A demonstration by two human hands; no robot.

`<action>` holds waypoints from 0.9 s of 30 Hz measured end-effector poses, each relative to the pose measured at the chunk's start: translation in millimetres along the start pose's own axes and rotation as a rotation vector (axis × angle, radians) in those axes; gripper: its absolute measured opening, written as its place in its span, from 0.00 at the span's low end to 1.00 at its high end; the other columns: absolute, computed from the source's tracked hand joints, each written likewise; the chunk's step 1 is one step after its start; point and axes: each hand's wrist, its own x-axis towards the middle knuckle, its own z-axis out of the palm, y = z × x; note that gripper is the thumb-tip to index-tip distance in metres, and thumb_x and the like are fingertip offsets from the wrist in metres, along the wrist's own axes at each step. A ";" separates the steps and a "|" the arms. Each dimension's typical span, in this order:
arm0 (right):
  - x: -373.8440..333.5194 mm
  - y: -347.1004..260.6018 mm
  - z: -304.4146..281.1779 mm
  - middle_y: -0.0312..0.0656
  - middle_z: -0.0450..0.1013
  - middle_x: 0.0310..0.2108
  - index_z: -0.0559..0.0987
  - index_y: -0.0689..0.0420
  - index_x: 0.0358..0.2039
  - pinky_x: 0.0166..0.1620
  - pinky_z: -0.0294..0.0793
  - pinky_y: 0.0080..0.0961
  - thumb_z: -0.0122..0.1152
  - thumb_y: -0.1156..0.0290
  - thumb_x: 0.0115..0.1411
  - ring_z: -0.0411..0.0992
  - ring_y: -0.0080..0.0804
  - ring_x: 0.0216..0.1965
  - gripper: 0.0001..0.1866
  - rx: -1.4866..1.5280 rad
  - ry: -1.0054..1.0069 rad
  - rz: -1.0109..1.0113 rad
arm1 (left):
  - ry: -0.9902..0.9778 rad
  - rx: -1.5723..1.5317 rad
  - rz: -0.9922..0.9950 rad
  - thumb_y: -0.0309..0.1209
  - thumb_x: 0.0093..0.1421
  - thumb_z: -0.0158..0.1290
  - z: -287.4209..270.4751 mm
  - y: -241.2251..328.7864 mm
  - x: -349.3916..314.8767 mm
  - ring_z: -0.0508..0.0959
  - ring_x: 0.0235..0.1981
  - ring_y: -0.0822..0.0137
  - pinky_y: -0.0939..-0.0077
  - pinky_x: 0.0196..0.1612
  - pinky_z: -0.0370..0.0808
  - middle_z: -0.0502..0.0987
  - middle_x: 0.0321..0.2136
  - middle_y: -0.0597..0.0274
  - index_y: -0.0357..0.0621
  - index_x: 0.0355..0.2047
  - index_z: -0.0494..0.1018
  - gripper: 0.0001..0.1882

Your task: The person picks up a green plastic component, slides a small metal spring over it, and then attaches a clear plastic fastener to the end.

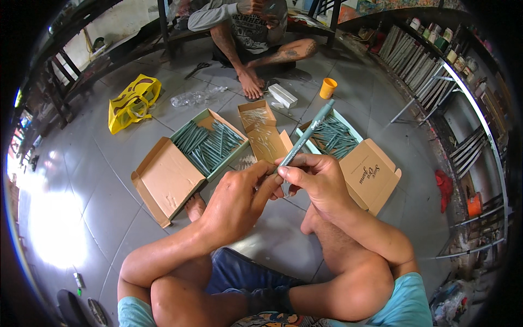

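Observation:
My right hand (321, 177) pinches a grey-green pen (309, 136) between thumb and fingers, its upper end slanting up to the right. Just left of it, my left hand (237, 196) is closed in a pinch close to the pen's lower end. What those left fingertips hold is hidden. Beyond the hands lies an open box of grey-green pens (210, 143) on the left, and a second box of similar pens (331, 133) on the right. Between them, a narrow cardboard box (271, 143) contains thin, pale, see-through pieces.
Opposite me a person (250, 43) sits cross-legged on the tiled floor. Around the boxes are a yellow bag (133, 103), crumpled transparent plastic (199, 97), a white box (283, 95) and an orange cup (328, 88). Shelving with a metal frame (504, 163) lines the right.

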 end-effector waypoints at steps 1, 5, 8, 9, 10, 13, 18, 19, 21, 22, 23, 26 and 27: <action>-0.1 0.4 0.0 0.37 0.77 0.27 0.84 0.63 0.38 0.31 0.71 0.19 0.66 0.68 0.59 0.72 0.20 0.29 0.12 0.026 -0.002 0.009 | -0.001 0.013 0.013 0.31 0.66 0.49 -0.2 -1.0 0.3 0.82 0.30 0.54 0.65 0.35 0.76 0.80 0.26 0.51 0.34 0.40 0.75 0.12; 1.9 -3.4 -3.7 0.36 0.76 0.25 0.84 0.64 0.37 0.30 0.71 0.19 0.67 0.69 0.57 0.71 0.20 0.28 0.11 0.012 0.129 -0.042 | 0.005 0.043 0.081 0.31 0.66 0.49 -0.9 -0.4 2.8 0.82 0.30 0.53 0.65 0.35 0.76 0.80 0.26 0.50 0.34 0.39 0.74 0.11; 2.1 -10.2 -6.7 0.35 0.75 0.24 0.83 0.65 0.34 0.30 0.69 0.19 0.67 0.69 0.56 0.69 0.19 0.26 0.11 0.064 0.195 -0.027 | -0.002 0.056 0.090 0.31 0.66 0.50 -0.8 -0.4 4.0 0.82 0.31 0.53 0.64 0.35 0.76 0.80 0.26 0.50 0.34 0.38 0.74 0.10; 2.3 -11.7 -7.7 0.34 0.74 0.23 0.83 0.65 0.34 0.30 0.69 0.19 0.67 0.69 0.56 0.68 0.19 0.25 0.11 0.084 0.213 -0.026 | -0.005 0.052 0.092 0.31 0.66 0.50 -0.4 -0.6 3.6 0.82 0.30 0.52 0.64 0.35 0.76 0.80 0.26 0.50 0.34 0.37 0.74 0.10; 2.9 -13.3 -11.0 0.33 0.72 0.22 0.83 0.65 0.34 0.30 0.68 0.19 0.66 0.68 0.56 0.67 0.18 0.25 0.12 0.083 0.227 -0.036 | -0.006 0.048 0.094 0.31 0.66 0.50 -0.4 -0.6 3.5 0.82 0.30 0.52 0.64 0.35 0.76 0.80 0.26 0.51 0.34 0.37 0.74 0.10; 4.3 -13.9 -23.5 0.29 0.66 0.19 0.82 0.65 0.34 0.30 0.67 0.19 0.66 0.66 0.56 0.62 0.16 0.23 0.13 0.104 0.258 -0.042 | -0.015 0.088 0.064 0.32 0.66 0.51 -2.8 -1.5 0.3 0.83 0.30 0.52 0.64 0.34 0.76 0.81 0.25 0.51 0.35 0.36 0.74 0.10; 2.7 -23.4 -26.1 0.28 0.64 0.19 0.81 0.66 0.36 0.30 0.66 0.19 0.65 0.65 0.57 0.60 0.14 0.23 0.15 0.174 0.267 -0.039 | -0.056 0.093 -0.027 0.32 0.67 0.49 -4.3 5.0 -0.1 0.82 0.34 0.64 0.69 0.39 0.76 0.81 0.28 0.57 0.35 0.36 0.75 0.12; 2.8 -24.5 -25.9 0.28 0.64 0.19 0.81 0.66 0.36 0.30 0.66 0.19 0.65 0.65 0.58 0.60 0.14 0.23 0.15 0.191 0.261 -0.037 | -0.059 0.098 -0.030 0.33 0.67 0.49 -4.7 6.1 -0.2 0.82 0.34 0.64 0.68 0.39 0.76 0.81 0.28 0.56 0.35 0.36 0.75 0.12; 2.9 -22.8 -23.6 0.28 0.64 0.19 0.82 0.65 0.35 0.29 0.67 0.19 0.65 0.66 0.57 0.60 0.14 0.23 0.13 0.168 0.274 -0.045 | -0.042 0.086 -0.023 0.34 0.66 0.51 -4.0 3.0 0.1 0.83 0.32 0.56 0.65 0.37 0.76 0.81 0.28 0.51 0.34 0.37 0.75 0.13; 3.3 -21.4 -22.5 0.29 0.64 0.19 0.82 0.65 0.34 0.29 0.67 0.19 0.66 0.66 0.57 0.60 0.14 0.23 0.13 0.156 0.280 -0.049 | -0.033 0.079 -0.020 0.34 0.66 0.52 -4.0 1.6 0.1 0.83 0.32 0.51 0.64 0.36 0.77 0.81 0.28 0.48 0.33 0.37 0.75 0.13; 3.9 -19.6 -21.0 0.29 0.65 0.19 0.82 0.64 0.33 0.28 0.67 0.19 0.66 0.67 0.57 0.61 0.14 0.23 0.12 0.132 0.278 -0.076 | -0.044 0.147 -0.014 0.35 0.66 0.52 -6.1 2.2 -0.6 0.83 0.33 0.51 0.63 0.36 0.77 0.82 0.29 0.48 0.33 0.38 0.75 0.14; 6.5 -13.2 -19.3 0.30 0.67 0.19 0.82 0.62 0.28 0.28 0.68 0.19 0.67 0.67 0.57 0.63 0.15 0.22 0.10 0.068 0.263 -0.123 | -0.038 0.248 0.024 0.37 0.67 0.52 -9.7 4.7 -1.1 0.83 0.36 0.55 0.64 0.39 0.77 0.82 0.31 0.49 0.32 0.41 0.75 0.16; 7.7 -10.9 -19.3 0.31 0.68 0.20 0.81 0.61 0.27 0.28 0.68 0.19 0.68 0.68 0.57 0.64 0.15 0.22 0.10 0.051 0.251 -0.115 | -0.011 0.216 0.052 0.38 0.67 0.52 -8.0 5.6 -0.7 0.83 0.37 0.59 0.66 0.40 0.77 0.82 0.31 0.51 0.32 0.42 0.75 0.17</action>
